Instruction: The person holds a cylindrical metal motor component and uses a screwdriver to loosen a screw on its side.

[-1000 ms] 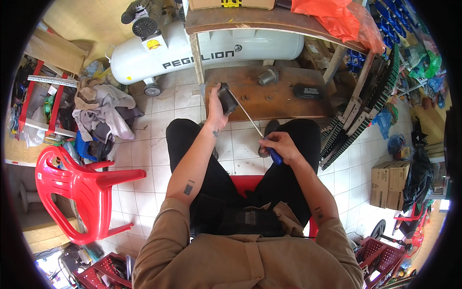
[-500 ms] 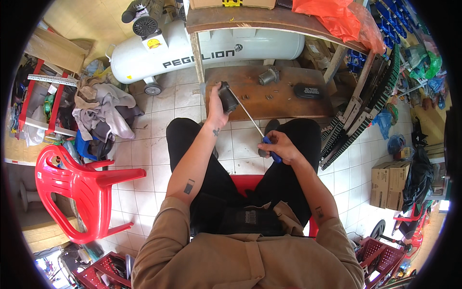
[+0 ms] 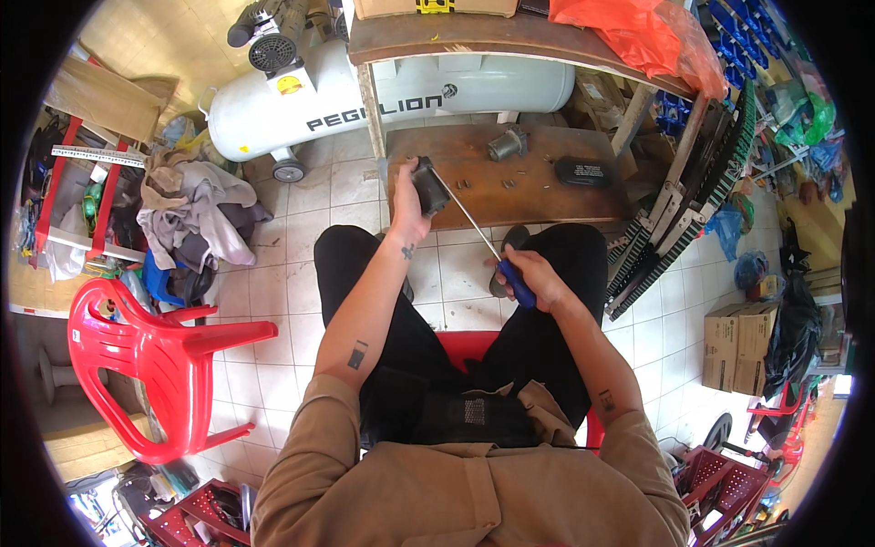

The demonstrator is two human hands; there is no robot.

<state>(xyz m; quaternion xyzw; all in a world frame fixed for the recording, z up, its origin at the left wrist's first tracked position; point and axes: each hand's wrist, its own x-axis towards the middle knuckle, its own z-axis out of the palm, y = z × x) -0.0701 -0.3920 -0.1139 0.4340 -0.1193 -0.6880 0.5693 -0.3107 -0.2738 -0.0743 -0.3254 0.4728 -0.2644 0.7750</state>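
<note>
My left hand (image 3: 409, 211) is wrapped around a dark grey cylindrical metal part (image 3: 431, 189), held up over the near left end of the low wooden board. In my right hand (image 3: 540, 276) is the blue handle of a long screwdriver (image 3: 518, 285). Its shaft slants up and left, and its tip meets the far end of the dark part; the exact contact is too small to make out. On the board lie another grey cylindrical metal part (image 3: 509, 143), a few small metal pieces (image 3: 508, 184) and a black oval case (image 3: 581, 171).
The low wooden board (image 3: 556, 208) stands beyond my knees under a shelf (image 3: 510, 35). A white air compressor tank (image 3: 264, 123) lies behind it. A red plastic chair (image 3: 164, 365) is at left. Black toothed strips (image 3: 679, 214) lean at right, near cardboard boxes (image 3: 736, 346).
My right hand's fingers have shifted around the screwdriver handle, showing more of the blue. The dark part and my left hand have hardly moved.
</note>
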